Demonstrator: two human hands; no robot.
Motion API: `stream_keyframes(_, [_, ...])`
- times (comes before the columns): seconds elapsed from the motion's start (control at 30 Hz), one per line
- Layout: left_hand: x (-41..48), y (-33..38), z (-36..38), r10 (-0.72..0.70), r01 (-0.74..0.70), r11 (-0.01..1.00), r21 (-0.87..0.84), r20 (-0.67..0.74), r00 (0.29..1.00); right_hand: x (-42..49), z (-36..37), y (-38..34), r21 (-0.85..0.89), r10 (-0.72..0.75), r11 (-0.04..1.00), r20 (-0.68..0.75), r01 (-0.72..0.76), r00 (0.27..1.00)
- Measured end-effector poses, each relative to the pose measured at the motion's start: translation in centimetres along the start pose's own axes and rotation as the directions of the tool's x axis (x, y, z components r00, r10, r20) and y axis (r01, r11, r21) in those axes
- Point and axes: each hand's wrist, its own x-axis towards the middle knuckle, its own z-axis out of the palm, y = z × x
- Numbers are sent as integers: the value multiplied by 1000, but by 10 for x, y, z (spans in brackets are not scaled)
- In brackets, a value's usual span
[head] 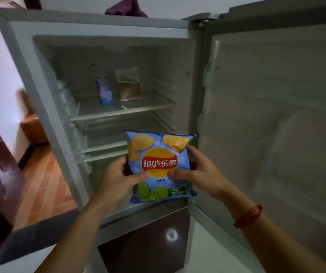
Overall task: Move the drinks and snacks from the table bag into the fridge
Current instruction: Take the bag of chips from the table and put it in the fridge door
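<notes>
Closest up, both bare forearms reach in from the bottom, and the right wrist has a thin red string bracelet (248, 215) on it. The left hand (116, 178) and right hand (199, 170) grip the light blue Lay's chip bag (158, 166) from either side, thumbs pressed across the front and the other fingers curled round behind. The bag is upright with the logo facing the camera (yellow chips up top, green lime slices down low). It's right at the mouth of the open grey fridge with the white inside (20, 62), down by the lower shelves, but I can't tell if it's actually past the opening. The grey fridge door (276, 125) is swung wide to the right. Further in, the clear upper shelf (122, 111) carries a blue and white bottle (104, 89). Just beside it is a clear plastic pouch with brown stuff inside (129, 85). Both are blurry. On top of the fridge lies a crumpled purple cloth (126, 6). Off left there's reddish wood flooring (40, 184).
</notes>
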Motion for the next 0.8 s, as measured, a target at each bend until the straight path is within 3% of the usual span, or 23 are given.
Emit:
stream_keyframes(0.2, [36, 0, 12, 48, -38, 998, -42, 274, 961, -29, 1, -15, -69, 30, 996, -275, -51, 961])
stream_keyframes(0.43, [27, 12, 58, 139, -76, 987, -139, 534, 834, -101, -7, -39, -113, 40, 987, -517, -115, 855])
stream_keyframes(0.63, [0, 26, 111, 205, -77, 973, -218, 657, 725, -167, -22, -59, -146, 31, 975, -650, -165, 760])
stream_keyframes(0.8, [-20, 42, 146, 231, -102, 970, -222, 697, 679, -205, -36, -69, -155, 8, 974, -706, -166, 708])
